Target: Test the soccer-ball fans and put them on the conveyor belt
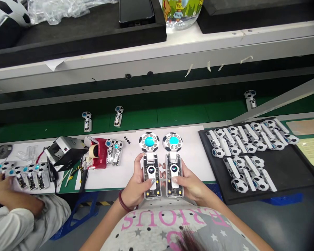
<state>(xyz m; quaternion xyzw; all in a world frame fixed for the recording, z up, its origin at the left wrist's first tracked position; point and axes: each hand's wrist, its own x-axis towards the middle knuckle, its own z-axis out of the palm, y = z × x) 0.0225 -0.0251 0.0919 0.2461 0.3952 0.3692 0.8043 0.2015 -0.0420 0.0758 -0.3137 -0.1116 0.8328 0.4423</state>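
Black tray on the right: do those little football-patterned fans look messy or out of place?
Somewhat. On the black tray the handheld fans lie in loose, overlapping rows at mixed angles, not squared up. By contrast, the left hand and right hand hold two lit fans upright, side by side. Nothing looks spilled or broken.

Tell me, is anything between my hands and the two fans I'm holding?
Nothing visible. The left hand grips the left fan directly, and the right hand grips the right fan, thumbs pressed on their fronts.
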